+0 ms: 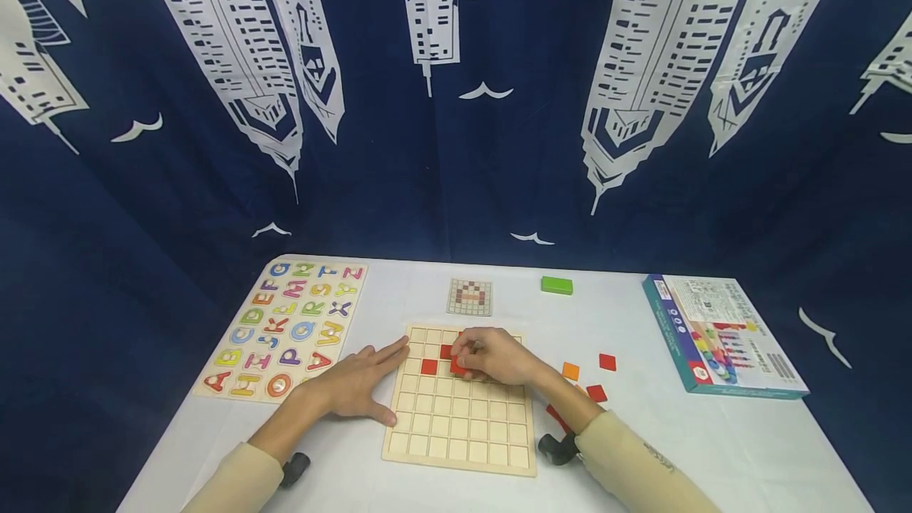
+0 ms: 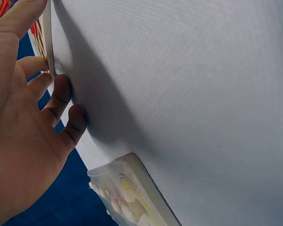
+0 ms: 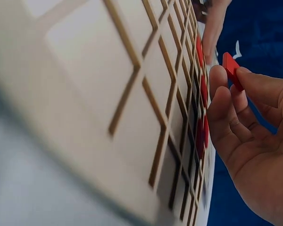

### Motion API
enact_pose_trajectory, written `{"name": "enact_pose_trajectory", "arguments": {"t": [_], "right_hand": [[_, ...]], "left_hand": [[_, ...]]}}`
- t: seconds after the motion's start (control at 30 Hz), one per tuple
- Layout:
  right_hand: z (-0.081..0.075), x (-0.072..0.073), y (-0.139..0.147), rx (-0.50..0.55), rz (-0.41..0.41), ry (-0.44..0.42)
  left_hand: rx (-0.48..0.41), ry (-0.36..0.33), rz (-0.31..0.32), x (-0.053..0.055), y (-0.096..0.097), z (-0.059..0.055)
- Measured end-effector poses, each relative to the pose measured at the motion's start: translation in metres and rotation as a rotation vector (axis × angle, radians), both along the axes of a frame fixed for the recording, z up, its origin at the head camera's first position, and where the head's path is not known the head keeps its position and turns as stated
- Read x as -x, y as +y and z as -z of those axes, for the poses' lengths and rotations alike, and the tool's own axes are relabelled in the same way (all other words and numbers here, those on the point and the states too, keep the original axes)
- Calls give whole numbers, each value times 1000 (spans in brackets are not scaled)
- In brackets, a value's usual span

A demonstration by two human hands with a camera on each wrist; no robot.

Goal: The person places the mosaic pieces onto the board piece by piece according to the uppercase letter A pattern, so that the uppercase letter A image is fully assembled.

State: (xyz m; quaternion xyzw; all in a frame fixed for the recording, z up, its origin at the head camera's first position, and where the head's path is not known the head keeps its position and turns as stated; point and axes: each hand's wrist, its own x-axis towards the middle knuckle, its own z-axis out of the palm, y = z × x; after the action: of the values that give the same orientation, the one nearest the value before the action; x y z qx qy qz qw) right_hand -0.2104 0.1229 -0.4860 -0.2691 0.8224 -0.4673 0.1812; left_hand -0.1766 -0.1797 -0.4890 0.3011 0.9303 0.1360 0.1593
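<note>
A light wooden grid board (image 1: pixel 459 426) lies flat on the white table. Between thumb and fingertips, my right hand (image 1: pixel 495 356) pinches a red square tile (image 3: pixel 232 70) just above the board's upper part. Other red tiles (image 1: pixel 428 367) sit in the grid cells near it, some partly hidden by the hand. My left hand (image 1: pixel 356 382) rests along the board's left edge with its fingers extended and thumb spread. In the left wrist view, that hand (image 2: pixel 28 127) holds nothing in its palm.
A wooden alphabet puzzle (image 1: pixel 242 339) lies at left. Behind the board are a small pattern card (image 1: pixel 470 297) and a green block (image 1: pixel 556 285). Loose red tiles (image 1: pixel 607 362) and an orange tile (image 1: pixel 571 370) lie right of the board, before a box (image 1: pixel 727 335).
</note>
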Motion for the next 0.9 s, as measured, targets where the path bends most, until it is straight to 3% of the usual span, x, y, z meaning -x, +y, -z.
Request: {"name": "enact_pose_trajectory", "arguments": {"t": [0.43,0.9], "right_hand": [[5,-9,-29,-10,-78,-2],[8,-13,-46,-52,-57,9]], "left_hand": [[4,-3,-1,1,0,2],[-11,-8,-11,0,-1,1]]}}
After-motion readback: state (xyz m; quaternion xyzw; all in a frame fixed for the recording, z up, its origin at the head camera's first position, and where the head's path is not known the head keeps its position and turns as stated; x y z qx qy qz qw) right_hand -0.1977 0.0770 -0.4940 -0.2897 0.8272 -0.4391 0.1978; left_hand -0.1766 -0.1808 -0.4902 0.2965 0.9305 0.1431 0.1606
